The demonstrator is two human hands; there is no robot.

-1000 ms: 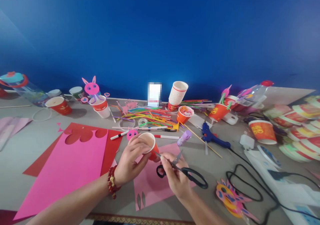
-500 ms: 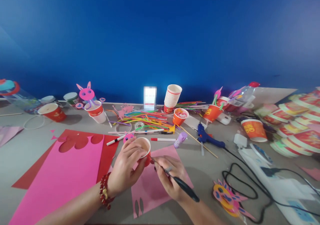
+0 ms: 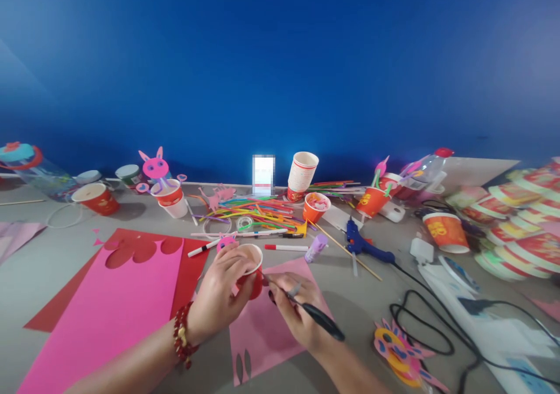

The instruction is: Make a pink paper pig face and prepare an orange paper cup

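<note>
My left hand (image 3: 223,286), with a red bead bracelet at the wrist, grips a red paper cup (image 3: 252,289), its white rim tilted up. The fingers lie over the rim and the thumb presses on the outer wall. My right hand (image 3: 297,312) is closed around a slim tool with a black handle (image 3: 324,322) and a thin metal shaft. Its tip meets the cup's right side; whether it pierces the wall cannot be made out. Under both hands lies a light pink sheet (image 3: 266,347) with two slits. Just behind the cup is a small pink face cutout (image 3: 226,242).
Bright pink paper (image 3: 126,318) lies on red paper at left. Behind are pipe cleaners (image 3: 258,210), a glue stick (image 3: 315,248), a marker (image 3: 286,248) and a cup stack (image 3: 301,175). At right sit a blue glue gun (image 3: 367,245), its cord and a power strip (image 3: 455,306).
The view has shifted slightly. The cup has tipped a little more upright in my left hand, and the tool in my right hand has moved slightly up and left, staying at the cup's side.
</note>
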